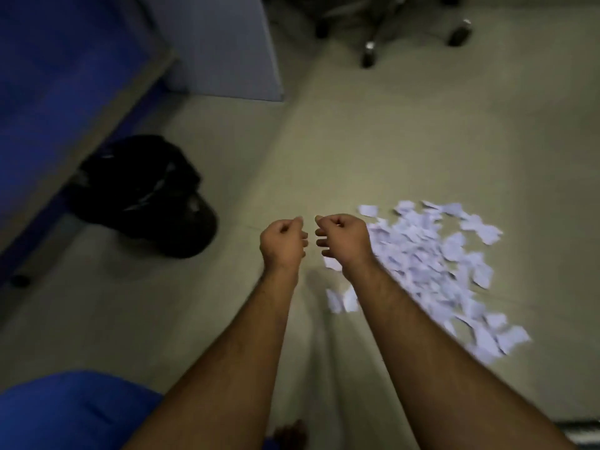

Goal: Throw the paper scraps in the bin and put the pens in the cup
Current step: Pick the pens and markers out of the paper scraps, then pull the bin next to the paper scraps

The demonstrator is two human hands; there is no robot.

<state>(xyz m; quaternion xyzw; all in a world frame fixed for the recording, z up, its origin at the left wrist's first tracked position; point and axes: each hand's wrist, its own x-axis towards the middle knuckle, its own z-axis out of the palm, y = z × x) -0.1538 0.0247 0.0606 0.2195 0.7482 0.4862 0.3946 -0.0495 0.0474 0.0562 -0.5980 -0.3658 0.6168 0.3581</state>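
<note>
bare foot (290,434) at bottom edge, blue cloth (74,410) lower left. both forearms reach forward over the floor (389,141). left hand (283,242) and right hand (343,239) loosely curled, fingers bent in, side by side, near but apart; cannot tell if either holds anything. scraps (431,264) heaped on floor right of right hand. black-lined bin (146,196) left, by the blue desk (55,92). chair base (383,30) far top.

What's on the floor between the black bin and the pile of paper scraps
In the head view, only bare floor separates the bin from the paper scraps; both hands hover above that stretch.
</note>
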